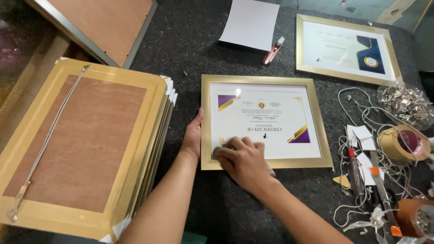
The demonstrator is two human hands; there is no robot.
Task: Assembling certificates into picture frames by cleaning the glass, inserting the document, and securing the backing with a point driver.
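Two hands: both rest on one gold picture frame (266, 122) lying face up in the middle of the dark felt tabletop (199, 49).
Left hand (193, 134): cupped around the frame's left edge, thumb on the gold border, fingers tucked out of sight beneath or beside it.
Right hand (243, 159): lying palm down on the lower left corner of the glass, fingers loosely curled and together; whether anything sits under the fingers cannot be told.
Framed sheet: a white certificate with purple and gold corners, seen upside down from the head view.
Stack at left: a pile of gold frames (83, 144) lying face down, brown backing board up, a pale cord (49, 140) running along the top one; just beside the left forearm.
Second frame (347, 49): another gold frame holding a certificate with a blue corner, at the far right, well apart from the hands.
Far edge: a blank white sheet (251, 22) with a red utility knife (272, 52) near it.
Right side: a tape roll (400, 143), tangled white string (361, 113), a bag of metal clips (404, 103) and a brown tape roll (413, 217).
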